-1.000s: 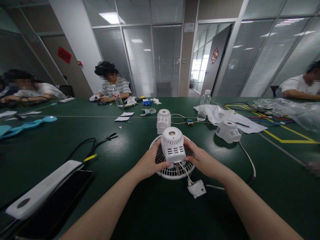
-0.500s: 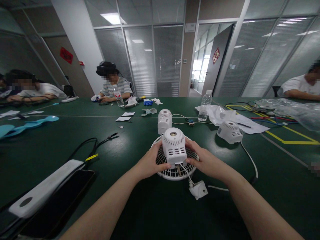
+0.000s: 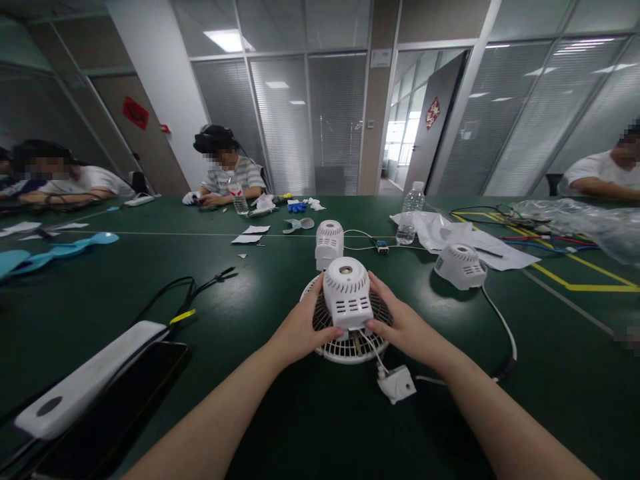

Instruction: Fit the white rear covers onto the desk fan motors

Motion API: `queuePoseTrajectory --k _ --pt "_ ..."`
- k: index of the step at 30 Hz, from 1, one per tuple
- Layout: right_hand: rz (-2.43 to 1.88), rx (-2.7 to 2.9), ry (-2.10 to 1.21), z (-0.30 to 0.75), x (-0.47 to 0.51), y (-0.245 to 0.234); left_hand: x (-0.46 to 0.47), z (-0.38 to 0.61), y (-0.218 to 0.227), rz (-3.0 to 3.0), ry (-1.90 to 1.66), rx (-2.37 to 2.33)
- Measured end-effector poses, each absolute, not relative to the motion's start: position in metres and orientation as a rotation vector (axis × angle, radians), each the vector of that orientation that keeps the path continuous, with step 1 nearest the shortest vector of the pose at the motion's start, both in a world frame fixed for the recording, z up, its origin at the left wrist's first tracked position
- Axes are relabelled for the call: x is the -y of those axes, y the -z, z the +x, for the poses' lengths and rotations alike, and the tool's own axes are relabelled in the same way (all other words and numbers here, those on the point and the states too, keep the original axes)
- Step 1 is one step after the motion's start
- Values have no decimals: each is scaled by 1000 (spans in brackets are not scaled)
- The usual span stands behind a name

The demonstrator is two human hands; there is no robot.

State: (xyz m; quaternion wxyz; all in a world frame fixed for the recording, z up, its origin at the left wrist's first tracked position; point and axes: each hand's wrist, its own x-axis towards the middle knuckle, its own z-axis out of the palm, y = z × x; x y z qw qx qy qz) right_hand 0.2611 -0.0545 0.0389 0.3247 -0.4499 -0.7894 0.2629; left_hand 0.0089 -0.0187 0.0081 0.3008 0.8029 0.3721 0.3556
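Observation:
Between my two hands is a white, vented fan motor housing [image 3: 347,293], standing over a round white fan grille [image 3: 345,352]. My left hand [image 3: 305,323] grips its left side, thumb near the lower front edge. On the opposite side my right hand [image 3: 395,313] presses with its thumb by the bottom corner. Wires run from under the housing to a small white plastic piece [image 3: 397,384] lying on the table in front. A similar white housing [image 3: 329,243] stands just behind, and another white housing [image 3: 460,265] with a cable sits to the right.
A white power strip-like bar [image 3: 90,377] and a dark phone [image 3: 117,407] lie at the left. Behind are a water bottle [image 3: 411,212], white paper [image 3: 505,250], and clear plastic wrap [image 3: 585,223]. A blue fan blade [image 3: 65,252] lies far left. Other people sit around the green table [image 3: 240,413].
Both hands keep hold of the housing, which has shifted very slightly left along with the grille. My right fingers have moved a little inward.

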Motion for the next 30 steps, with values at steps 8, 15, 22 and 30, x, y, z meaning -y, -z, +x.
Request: queuePoseTrajectory --k 8,15,22,30 --pt "-1262 2098 -648 255 57 -48 17 11 -10 2130 -907 -951" --pt "-1358 2096 -579 251 61 -52 14 5 -11 2150 -849 -935" --pt "-1402 2089 -561 249 62 -52 13 3 -14 2149 -812 -941" --pt "-1463 2061 -580 246 63 -50 14 5 -16 2113 -841 -929"
